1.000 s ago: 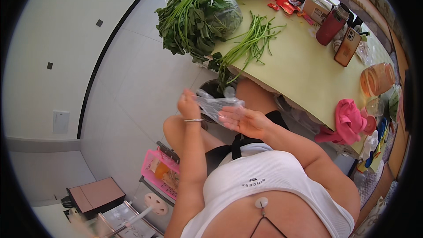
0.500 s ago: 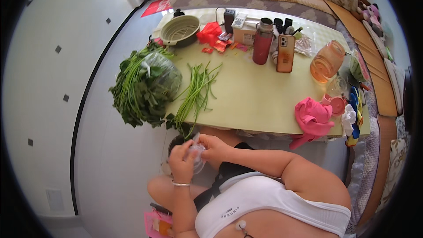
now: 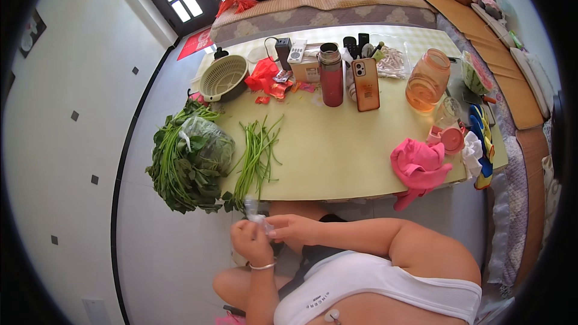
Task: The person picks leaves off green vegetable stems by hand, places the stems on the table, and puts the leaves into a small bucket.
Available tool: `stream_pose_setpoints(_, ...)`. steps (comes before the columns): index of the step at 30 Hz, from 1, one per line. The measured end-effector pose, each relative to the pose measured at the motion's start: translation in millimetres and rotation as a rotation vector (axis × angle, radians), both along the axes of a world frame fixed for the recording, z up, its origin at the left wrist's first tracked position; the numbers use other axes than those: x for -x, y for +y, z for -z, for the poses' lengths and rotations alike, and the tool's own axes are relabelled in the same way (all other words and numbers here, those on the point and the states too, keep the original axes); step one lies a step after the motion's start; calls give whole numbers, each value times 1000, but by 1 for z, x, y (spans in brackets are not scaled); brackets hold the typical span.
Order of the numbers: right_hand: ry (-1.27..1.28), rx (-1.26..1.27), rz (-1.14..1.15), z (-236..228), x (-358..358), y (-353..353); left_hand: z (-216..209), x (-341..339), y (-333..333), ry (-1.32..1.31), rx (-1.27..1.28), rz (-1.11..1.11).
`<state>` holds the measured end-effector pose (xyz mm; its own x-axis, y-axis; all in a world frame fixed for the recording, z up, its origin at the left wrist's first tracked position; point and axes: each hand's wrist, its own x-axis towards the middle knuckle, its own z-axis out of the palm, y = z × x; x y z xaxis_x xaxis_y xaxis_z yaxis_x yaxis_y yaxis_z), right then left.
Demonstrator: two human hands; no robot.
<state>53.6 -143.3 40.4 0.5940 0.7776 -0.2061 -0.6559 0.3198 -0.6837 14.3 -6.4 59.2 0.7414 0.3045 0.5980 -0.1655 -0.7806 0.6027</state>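
Just below the table's near edge, both hands work on a small clear plastic bag [image 3: 259, 219], blurred and crumpled. My left hand [image 3: 250, 243] is closed around its lower part, with a bangle on the wrist. From the right, my right hand [image 3: 292, 229] pinches the bag between thumb and fingers. Ahead of the hands, loose green stems [image 3: 257, 153] lie on the table with leaves hanging over the edge. Left of them sits a large bundle of leafy greens [image 3: 174, 168], partly inside a clear plastic bag [image 3: 208, 142].
On the table [image 3: 325, 162] stand a colander over a basin [image 3: 226, 77], a red bottle [image 3: 330, 78], an upright phone [image 3: 366, 85] and a pinkish jar [image 3: 428, 81]. A pink cloth [image 3: 418, 165] hangs over the near right edge. A sofa [image 3: 337, 1] runs behind.
The view has shifted, so the table sits lower in the picture. Both hands still hold the small plastic bag, whose top now sticks up more above the fingers.
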Motion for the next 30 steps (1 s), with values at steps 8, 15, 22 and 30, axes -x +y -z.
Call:
stream_pose_setpoints(8,-198,48,-23,13,-44,-68,-13,9,-34,156,100,411)
stream_pose_setpoints(15,-3,116,149,-7,-48,-77,-7,-11,-35,-43,-142,276)
stream_pose_setpoints(22,-924,312,528,-29,-35,-78,1,-15,-16,213,747,236)
stream_pose_setpoints(30,-1095,357,494,-35,-48,-83,-17,-6,-25,563,1250,762)
